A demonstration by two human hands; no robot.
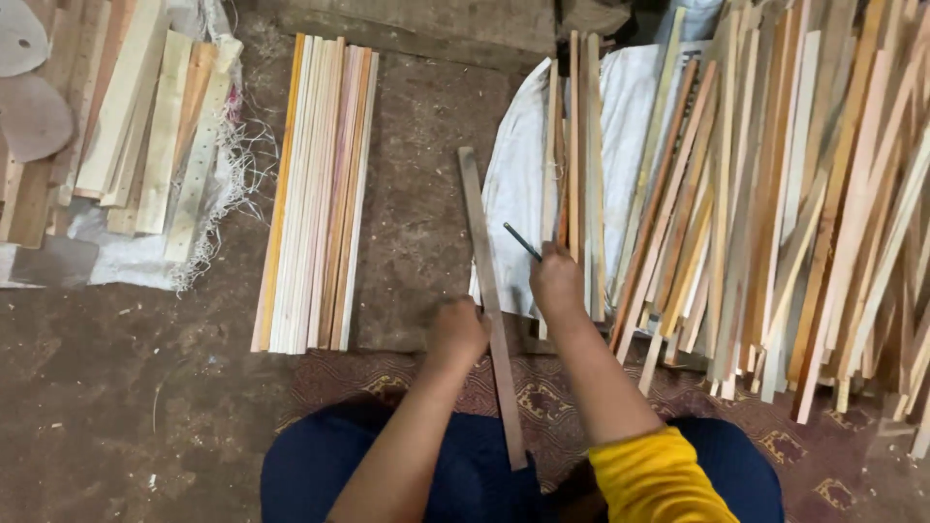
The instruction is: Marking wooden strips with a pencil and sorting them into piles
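Wooden strip under left hand, pencil in right hand

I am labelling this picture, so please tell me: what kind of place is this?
Probably a small woodworking workshop: many loose wood strips on a sack, a sorted row of slats on the dirt floor.

1. The long, narrow grey-brown wooden strip under the left hand looks dull and weathered, matt along its face.
2. The thin dark pencil-like stick in the right hand has a smooth, slightly glossy surface.
3. The neat row of pale wooden slats looks planed smooth, in cream, pink and orange tones.
4. The loose heap of tan wooden slats appears rougher and unfinished.
5. The white woven sack cloth is matt and creased.
6. The brown floor looks rough and gritty.
7. The yellow sleeve is soft matt cloth.
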